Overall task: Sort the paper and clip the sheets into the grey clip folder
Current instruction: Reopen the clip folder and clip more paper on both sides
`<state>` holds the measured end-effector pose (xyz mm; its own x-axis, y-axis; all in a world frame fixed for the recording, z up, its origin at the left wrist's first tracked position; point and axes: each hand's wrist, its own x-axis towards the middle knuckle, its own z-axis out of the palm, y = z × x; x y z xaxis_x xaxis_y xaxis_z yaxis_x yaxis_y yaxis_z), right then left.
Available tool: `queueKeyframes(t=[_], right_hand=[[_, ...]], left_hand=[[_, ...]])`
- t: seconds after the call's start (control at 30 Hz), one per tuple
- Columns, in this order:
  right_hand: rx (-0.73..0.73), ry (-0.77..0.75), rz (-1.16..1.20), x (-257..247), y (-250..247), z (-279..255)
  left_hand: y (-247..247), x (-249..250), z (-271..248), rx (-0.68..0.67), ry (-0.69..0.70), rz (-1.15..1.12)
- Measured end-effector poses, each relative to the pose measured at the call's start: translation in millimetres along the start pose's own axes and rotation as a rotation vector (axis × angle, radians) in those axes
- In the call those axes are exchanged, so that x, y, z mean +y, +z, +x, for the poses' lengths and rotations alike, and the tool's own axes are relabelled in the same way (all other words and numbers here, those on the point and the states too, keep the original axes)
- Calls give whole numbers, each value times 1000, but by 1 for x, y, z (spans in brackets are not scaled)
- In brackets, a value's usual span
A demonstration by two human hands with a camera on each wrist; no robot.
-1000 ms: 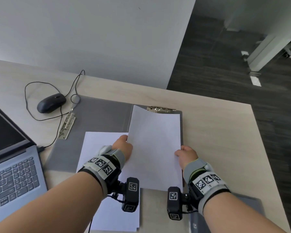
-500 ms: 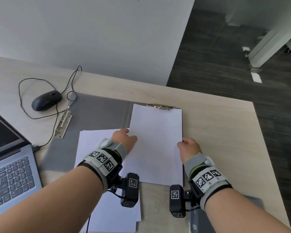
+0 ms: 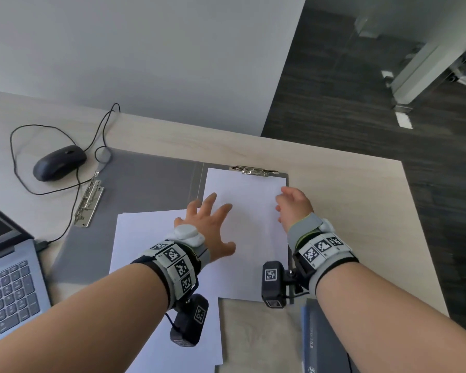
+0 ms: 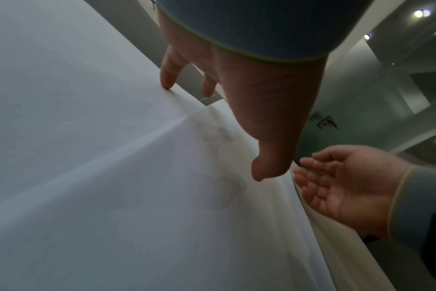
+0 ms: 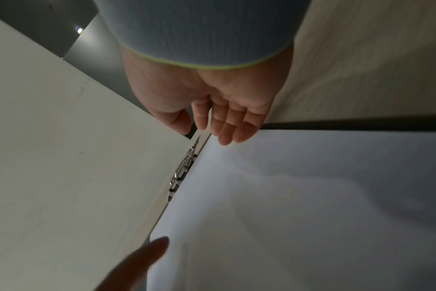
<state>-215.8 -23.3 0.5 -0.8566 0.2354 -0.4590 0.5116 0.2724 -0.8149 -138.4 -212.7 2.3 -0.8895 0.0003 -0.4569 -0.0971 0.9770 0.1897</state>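
- laptop (image 3: 8,267) sits at the far left, well left of the grey clip folder (image 3: 135,200); nothing happening there.
- a black mouse (image 3: 59,162) lies just off the folder's far-left corner, its cable looping onto the cover, and a loose metal clip (image 3: 90,202) rests on the folder's left panel.
- a second white sheet (image 3: 145,238) lies across the folder's left half and hangs off the near edge, waiting its turn by the look of it.
- left hand (image 3: 207,227) is on the folder's right panel, fingers (image 4: 167,78) spread wide and straight, tips down on the top sheet (image 3: 242,211), pinning it and gripping nothing.
- that sheet lies flat on the right panel, its far edge right up at the folder's top clamp (image 3: 253,170); whether it is tucked under the clamp i cannot tell.
- right hand (image 3: 293,205) is at the sheet's right edge, near the folder's far-right corner, fingers relaxed and slightly bent, holding nothing, nudging the paper's side.
- a dark blue book (image 3: 323,343) lies just off the folder's near-right corner.
- my read: this is the squaring-up step, paper being lined against the clamp.
- next move likely calls for one hand to keep the sheet pinned while the other lifts the clamp and slides the far edge under.
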Motion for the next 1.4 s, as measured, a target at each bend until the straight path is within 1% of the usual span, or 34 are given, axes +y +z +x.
queueKeyframes(t=[0.17, 0.3, 0.37, 0.43, 0.5, 0.57, 0.67, 0.77, 0.83, 0.93, 1.03, 1.13, 1.27, 1.4], right_hand=[[-8, 55, 205, -14, 13, 23], [-8, 109, 326, -24, 18, 38], [-16, 96, 347, -27, 19, 42], [-8, 16, 312, -29, 20, 42], [0, -88, 239, -32, 25, 42], [-21, -189, 100, -36, 31, 40], [-117, -348, -227, -45, 42, 36], [-170, -518, -632, -53, 52, 36], [-205, -576, -809, -55, 56, 38], [-248, -588, -941, -53, 60, 45], [-374, -506, -1075, -51, 63, 53], [-456, -425, -1202, -50, 71, 57], [-466, -360, -1269, -46, 80, 56], [-447, -341, -1342, -46, 89, 57]], left_hand=[[6, 0, 10, -75, -5, 92], [7, 2, 13, -76, -10, 111], [7, 3, 13, -74, -7, 105], [6, 4, 13, -77, -2, 108], [4, 3, 14, -78, -1, 106], [3, 5, 14, -75, 3, 103], [5, 5, 15, -63, 3, 97], [7, 4, 15, -55, 2, 98], [8, 4, 15, -53, 7, 102], [8, 3, 14, -48, 11, 101], [8, 3, 14, -53, 16, 98], [7, 3, 15, -54, 17, 102], [8, 3, 15, -54, 20, 103], [8, 2, 15, -54, 27, 104]])
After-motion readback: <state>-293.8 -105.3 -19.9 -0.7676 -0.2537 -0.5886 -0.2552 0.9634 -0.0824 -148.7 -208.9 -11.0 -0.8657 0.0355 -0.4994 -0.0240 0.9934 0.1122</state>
